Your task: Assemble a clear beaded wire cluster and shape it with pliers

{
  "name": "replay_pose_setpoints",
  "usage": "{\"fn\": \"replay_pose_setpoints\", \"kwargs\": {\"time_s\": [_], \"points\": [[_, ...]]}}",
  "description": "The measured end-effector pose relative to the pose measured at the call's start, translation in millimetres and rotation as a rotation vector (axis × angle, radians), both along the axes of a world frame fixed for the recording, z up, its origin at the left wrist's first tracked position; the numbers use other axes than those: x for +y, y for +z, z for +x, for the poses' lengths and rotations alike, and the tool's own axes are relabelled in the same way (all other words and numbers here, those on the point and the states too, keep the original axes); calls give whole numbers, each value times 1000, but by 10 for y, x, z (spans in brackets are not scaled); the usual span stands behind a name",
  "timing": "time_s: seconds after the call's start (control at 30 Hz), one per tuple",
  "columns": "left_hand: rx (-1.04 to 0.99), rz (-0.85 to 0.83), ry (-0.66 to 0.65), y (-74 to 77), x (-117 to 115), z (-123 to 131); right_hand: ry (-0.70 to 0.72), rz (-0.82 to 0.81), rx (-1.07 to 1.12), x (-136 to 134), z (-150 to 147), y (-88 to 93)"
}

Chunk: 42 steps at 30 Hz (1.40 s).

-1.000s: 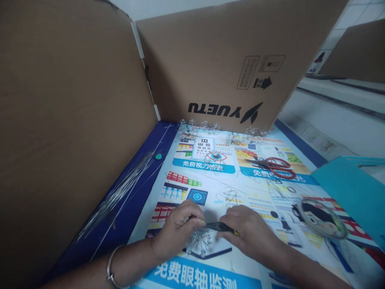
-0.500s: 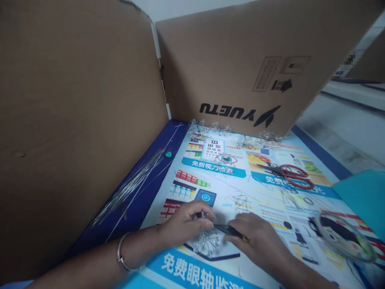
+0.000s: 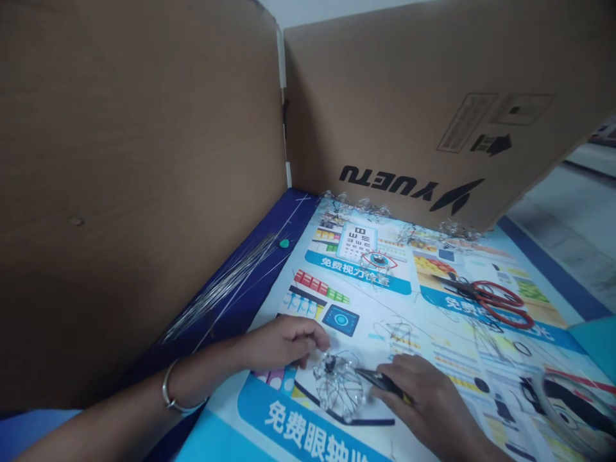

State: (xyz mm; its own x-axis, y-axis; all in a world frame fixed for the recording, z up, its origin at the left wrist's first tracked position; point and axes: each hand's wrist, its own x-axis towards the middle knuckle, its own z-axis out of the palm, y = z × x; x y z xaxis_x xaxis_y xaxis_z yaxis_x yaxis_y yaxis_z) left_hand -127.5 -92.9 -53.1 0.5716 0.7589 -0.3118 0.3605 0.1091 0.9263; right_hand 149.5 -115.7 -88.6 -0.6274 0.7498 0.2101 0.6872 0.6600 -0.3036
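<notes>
A clear beaded wire piece (image 3: 339, 390), roughly round with dark wire strands, lies on the printed sheet between my hands. My left hand (image 3: 291, 341), with a silver bangle at the wrist, is at the piece's upper left edge. Its fingers are loosely curved and a little apart, with nothing visible between them. My right hand (image 3: 423, 391) is wrapped round black pliers (image 3: 380, 380) with a yellow mark on the handle. The pliers' dark jaws point left, close to the right side of the beaded piece; whether they touch it I cannot tell.
Red-handled scissors (image 3: 500, 301) lie at right. Loose wires (image 3: 399, 330) and a roll of clear tape (image 3: 553, 410) are nearby. A bundle of thin wires (image 3: 226, 282) lies at left. Several beaded pieces (image 3: 366, 206) line the base of the cardboard wall (image 3: 385, 96).
My left hand's pinch has loosened and moved off the beaded piece, leaving more of it showing. The pliers remain in my right hand at its right side. The camera view has shifted left.
</notes>
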Motion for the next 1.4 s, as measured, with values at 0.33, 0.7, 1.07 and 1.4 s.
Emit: {"fn": "replay_pose_setpoints", "kwargs": {"time_s": [0.33, 0.7, 1.07, 1.4], "points": [[32, -115, -36, -34, -3, 88, -16, -40, 4, -7, -18, 9], [-135, 33, -81, -233, 69, 155, -33, -6, 50, -25, -27, 14], [-42, 45, -69, -187, 45, 169, -32, -28, 8, -34, -44, 36], [-53, 77, -106, -193, 22, 130, -30, -21, -6, -35, -47, 40]]}}
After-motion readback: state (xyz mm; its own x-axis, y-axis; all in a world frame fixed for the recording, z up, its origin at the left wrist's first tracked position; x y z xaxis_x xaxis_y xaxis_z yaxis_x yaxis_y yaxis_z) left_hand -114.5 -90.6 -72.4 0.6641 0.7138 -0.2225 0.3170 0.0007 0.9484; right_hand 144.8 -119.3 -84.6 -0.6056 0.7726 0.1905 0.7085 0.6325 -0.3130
